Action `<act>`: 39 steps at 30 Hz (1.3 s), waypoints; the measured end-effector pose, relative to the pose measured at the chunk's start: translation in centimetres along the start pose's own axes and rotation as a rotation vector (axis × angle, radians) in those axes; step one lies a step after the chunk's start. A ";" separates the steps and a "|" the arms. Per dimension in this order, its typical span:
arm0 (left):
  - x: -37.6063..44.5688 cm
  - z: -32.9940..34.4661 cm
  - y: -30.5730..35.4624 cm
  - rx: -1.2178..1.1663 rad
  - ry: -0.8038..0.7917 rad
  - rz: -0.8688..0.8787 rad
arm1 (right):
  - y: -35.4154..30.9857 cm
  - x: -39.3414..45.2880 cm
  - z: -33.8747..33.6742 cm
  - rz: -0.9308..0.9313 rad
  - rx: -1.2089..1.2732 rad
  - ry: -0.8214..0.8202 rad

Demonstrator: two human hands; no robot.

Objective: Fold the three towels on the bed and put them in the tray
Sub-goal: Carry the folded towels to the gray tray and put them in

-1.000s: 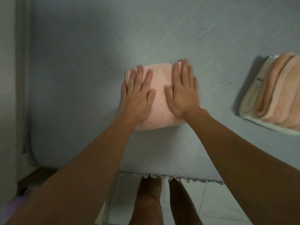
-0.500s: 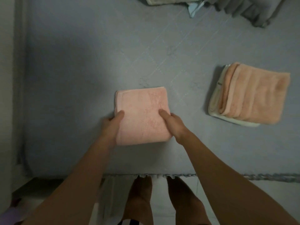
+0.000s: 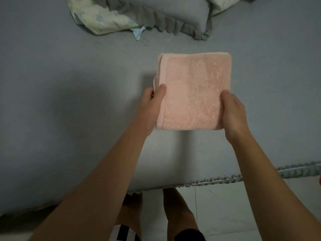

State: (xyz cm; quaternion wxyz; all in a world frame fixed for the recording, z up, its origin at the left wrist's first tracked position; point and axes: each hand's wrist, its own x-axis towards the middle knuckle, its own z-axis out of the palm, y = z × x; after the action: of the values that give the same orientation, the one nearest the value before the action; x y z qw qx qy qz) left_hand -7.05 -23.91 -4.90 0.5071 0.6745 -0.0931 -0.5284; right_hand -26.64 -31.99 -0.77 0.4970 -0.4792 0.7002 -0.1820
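A folded pink towel (image 3: 192, 91) is held up above the grey-blue bed (image 3: 69, 84), casting a shadow on the sheet. My left hand (image 3: 152, 105) grips its left edge, thumb on top and fingers underneath. My right hand (image 3: 232, 112) grips the right edge the same way. The tray and the other folded towels are out of view.
A grey frilled pillow (image 3: 182, 16) and a pale patterned pillow (image 3: 100, 20) lie at the far side of the bed. The bed's frilled edge (image 3: 225, 180) runs below my arms, with white floor tiles (image 3: 225, 214) and my legs beneath.
Both hands went from pressing flat on the towel to gripping its sides and lifting it off the bed. The view swung, and the tray with towels left the frame on the right.
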 end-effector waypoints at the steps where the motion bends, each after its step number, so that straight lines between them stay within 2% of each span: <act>1: 0.8 1.7 -0.7 0.047 -0.022 0.016 | 1.0 1.4 -1.0 0.012 -0.029 0.049; 3: 2.6 4.2 -2.7 0.159 -0.015 -0.004 | 3.5 4.2 -1.8 0.044 -0.166 0.090; 5: 4.2 5.5 -4.9 0.303 0.052 -0.091 | 5.6 6.5 -2.1 0.118 -0.317 0.056; 6: 4.6 5.7 -5.5 0.344 0.093 -0.134 | 6.3 7.5 -2.4 0.165 -0.298 0.013; 8: 5.1 5.7 -5.8 0.316 0.128 -0.197 | 7.0 9.1 -3.3 0.246 -0.093 -0.114; 10: 5.3 5.5 -5.4 0.276 0.081 -0.235 | 7.5 10.2 -4.5 0.264 0.079 -0.279; 13: 5.6 4.8 -5.8 0.198 -0.109 -0.307 | 9.4 11.4 -5.5 0.289 0.138 -0.505; 15: 5.8 4.6 -6.9 0.156 -0.236 -0.368 | 11.0 11.9 -5.2 0.307 0.193 -0.608; 17: 6.1 4.5 -8.0 0.120 -0.284 -0.385 | 11.7 11.4 -4.4 0.280 0.294 -0.656; 23: 2.6 3.8 -7.2 0.069 -0.320 -0.473 | 10.9 4.3 -4.6 0.305 0.527 -0.579; 29: -10.4 5.2 -1.5 0.216 -0.463 -0.362 | 8.8 -10.9 -12.8 0.317 0.618 -0.438; 34: -21.4 11.2 2.9 0.300 -0.597 -0.337 | 7.9 -21.5 -22.9 0.202 0.739 -0.233; 39: -29.6 20.4 3.0 0.373 -0.689 -0.319 | 10.1 -27.9 -32.2 0.138 0.859 -0.022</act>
State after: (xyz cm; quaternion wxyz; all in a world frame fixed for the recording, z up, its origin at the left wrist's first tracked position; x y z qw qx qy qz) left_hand -34.83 -17.67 17.20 0.2273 0.5447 -0.2455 -0.7690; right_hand -58.36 -10.52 20.56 0.6699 -0.1827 0.5859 -0.4178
